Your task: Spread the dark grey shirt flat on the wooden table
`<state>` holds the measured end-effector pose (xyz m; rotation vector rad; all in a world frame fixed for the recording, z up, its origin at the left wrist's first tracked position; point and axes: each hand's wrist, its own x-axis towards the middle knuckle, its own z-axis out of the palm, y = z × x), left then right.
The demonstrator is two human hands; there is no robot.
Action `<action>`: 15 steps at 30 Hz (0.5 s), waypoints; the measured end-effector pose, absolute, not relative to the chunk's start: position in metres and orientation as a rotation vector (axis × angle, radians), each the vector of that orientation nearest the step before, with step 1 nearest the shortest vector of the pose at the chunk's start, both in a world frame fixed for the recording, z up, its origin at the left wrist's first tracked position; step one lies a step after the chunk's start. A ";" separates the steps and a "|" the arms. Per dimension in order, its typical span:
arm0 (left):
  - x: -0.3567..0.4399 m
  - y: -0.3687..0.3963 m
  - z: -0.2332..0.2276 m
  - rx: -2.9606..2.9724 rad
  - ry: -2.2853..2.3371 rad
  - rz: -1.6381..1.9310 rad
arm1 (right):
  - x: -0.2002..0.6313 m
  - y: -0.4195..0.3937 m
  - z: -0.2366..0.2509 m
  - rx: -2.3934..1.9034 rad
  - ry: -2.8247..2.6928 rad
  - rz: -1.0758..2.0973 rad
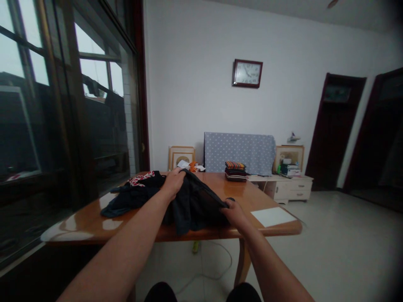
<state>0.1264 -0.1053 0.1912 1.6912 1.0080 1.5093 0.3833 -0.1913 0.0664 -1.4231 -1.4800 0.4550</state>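
A dark garment (198, 205), its exact kind unclear, is stretched between my two hands above the front of the wooden table (248, 193). My left hand (175, 182) is closed on its upper left edge, while my right hand (232, 211) pinches the edge lower down on the right. Between them the edge slopes down to the right, and the cloth hangs in folds toward the table's front rim. Left of my left hand lies a loose heap of dark clothes (132, 199), including a black piece with a red and white pattern (143, 179).
A stack of folded clothes (235, 172) stands at the table's far side. White paper (273, 216) lies at the right front. Behind are a cloth-covered object (239, 153) and a white cabinet (292, 188). A cable (228, 264) trails over the floor under the table.
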 end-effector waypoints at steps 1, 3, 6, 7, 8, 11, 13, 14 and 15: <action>0.119 -0.104 0.198 1.690 1.042 1.556 | 0.390 -0.188 0.064 -1.439 -1.448 0.409; 0.103 -0.101 0.208 1.659 1.101 1.628 | 0.404 -0.185 0.059 -1.456 -1.385 0.352; 0.080 -0.099 0.216 1.548 1.138 1.685 | 0.419 -0.185 0.058 -1.516 -1.297 0.293; 0.074 -0.099 0.217 1.515 1.157 1.703 | 0.420 -0.186 0.059 -1.525 -1.270 0.298; 0.069 -0.099 0.216 1.496 1.183 1.720 | 0.421 -0.188 0.061 -1.509 -1.245 0.333; 0.059 -0.099 0.211 1.482 1.238 1.749 | 0.413 -0.192 0.068 -1.297 -1.171 0.603; 0.054 -0.098 0.207 1.436 1.222 1.741 | 0.406 -0.195 0.073 -1.119 -1.106 0.800; 0.052 -0.096 0.204 1.404 1.204 1.732 | 0.403 -0.196 0.075 -1.064 -1.072 0.872; 0.050 -0.095 0.202 1.372 1.186 1.720 | 0.401 -0.197 0.076 -1.036 -1.041 0.929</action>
